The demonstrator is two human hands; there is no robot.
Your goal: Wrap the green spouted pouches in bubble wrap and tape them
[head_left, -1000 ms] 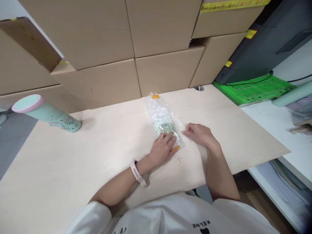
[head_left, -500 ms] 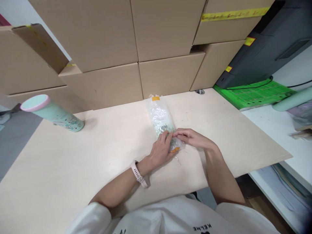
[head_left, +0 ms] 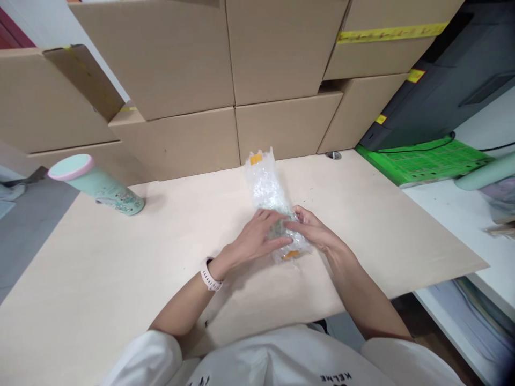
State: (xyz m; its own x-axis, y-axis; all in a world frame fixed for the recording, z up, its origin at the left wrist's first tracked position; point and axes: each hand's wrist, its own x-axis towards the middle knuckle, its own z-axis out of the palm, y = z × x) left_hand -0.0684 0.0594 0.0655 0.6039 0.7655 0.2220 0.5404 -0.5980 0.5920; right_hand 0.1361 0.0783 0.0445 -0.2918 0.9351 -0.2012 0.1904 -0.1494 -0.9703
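Note:
A long bubble-wrapped package [head_left: 265, 182] lies on the table, with orange tape at its far and near ends. Something greenish shows faintly through the wrap near my hands; its kind cannot be made out. My left hand [head_left: 261, 233] reaches over the package's near half from the left, fingers stretched out and thumb spread apart. Along the right edge, my right hand [head_left: 316, 228] grips the package, thumb on top and the other fingers curled at its side. A pale wristband [head_left: 210, 274] is on my left wrist.
A mint-green tumbler [head_left: 107, 187] with a pink rim stands at the left of the table [head_left: 161, 268]. Stacked cardboard boxes [head_left: 281, 123] line the back. At the right are a green plastic crate [head_left: 426, 161], a dark grey case [head_left: 434, 86] and a white shelf [head_left: 442, 209].
My left hand has loosened, its fingers straightening over the package and its thumb moving away from the near end. My right hand has shifted onto the right edge. The package's far end looks slightly raised.

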